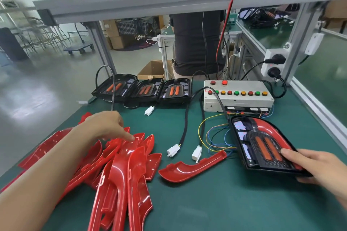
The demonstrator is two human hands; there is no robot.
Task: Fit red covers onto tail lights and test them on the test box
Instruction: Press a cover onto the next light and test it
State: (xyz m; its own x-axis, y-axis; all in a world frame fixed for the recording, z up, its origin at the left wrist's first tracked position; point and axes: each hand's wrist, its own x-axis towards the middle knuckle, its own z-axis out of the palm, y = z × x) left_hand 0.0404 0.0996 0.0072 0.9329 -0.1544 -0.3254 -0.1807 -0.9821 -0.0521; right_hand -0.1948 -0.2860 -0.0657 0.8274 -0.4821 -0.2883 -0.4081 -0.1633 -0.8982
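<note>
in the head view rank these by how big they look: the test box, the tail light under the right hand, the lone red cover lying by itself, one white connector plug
1. Tail light and test box: look alike; the light is nearer, so unsure.
2. Lone red cover.
3. White connector plug, clearly smallest.

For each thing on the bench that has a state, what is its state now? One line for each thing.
Left hand: fingertips touching the pile of red covers, gripping none.
Right hand: grips the tail light, red cover fitted along its edge.
Three tail lights at the back: no red covers.
Single red cover: loose on the mat.
White connectors: unplugged.
Test box: one top button appears lit.
</note>
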